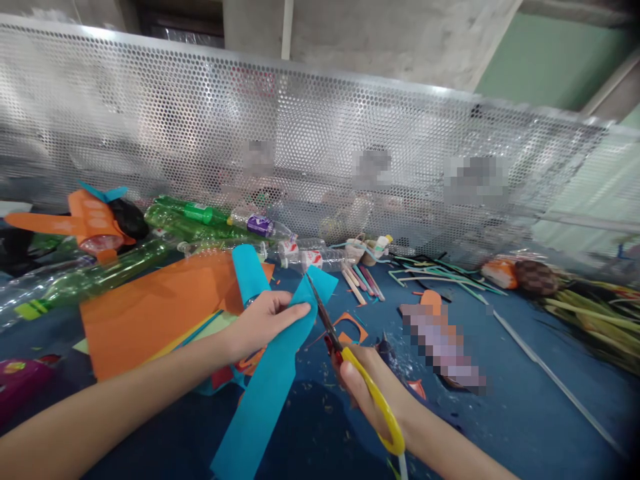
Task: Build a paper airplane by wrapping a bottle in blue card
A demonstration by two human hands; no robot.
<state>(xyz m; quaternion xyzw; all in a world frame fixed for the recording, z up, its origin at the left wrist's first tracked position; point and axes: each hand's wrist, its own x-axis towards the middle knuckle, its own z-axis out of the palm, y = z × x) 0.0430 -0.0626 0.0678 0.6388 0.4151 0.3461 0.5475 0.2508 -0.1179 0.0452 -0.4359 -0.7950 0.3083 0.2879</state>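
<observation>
My left hand (263, 317) pinches a long strip of blue paper (265, 393) between thumb and fingers. The strip slants from the upper right down toward me. In my right hand (370, 380) is a pair of scissors (367, 383) with yellow handles and dark blades. The blades point up and away, lying at the right edge of the strip near its wider top end. Just behind my left hand stands a rolled blue paper tube (249, 270). An orange paper cut-out with a round hole (351, 325) lies beyond the scissors.
Orange sheets (150, 307) lie at left, near green plastic bottles (110, 273) and an orange paper-covered bottle model (97, 223). Clear bottles (315, 257), coloured pens (365, 283) and thin straws (450, 277) line the back. A perforated metal panel (320, 133) rises behind. A pixelated object (440, 343) lies right.
</observation>
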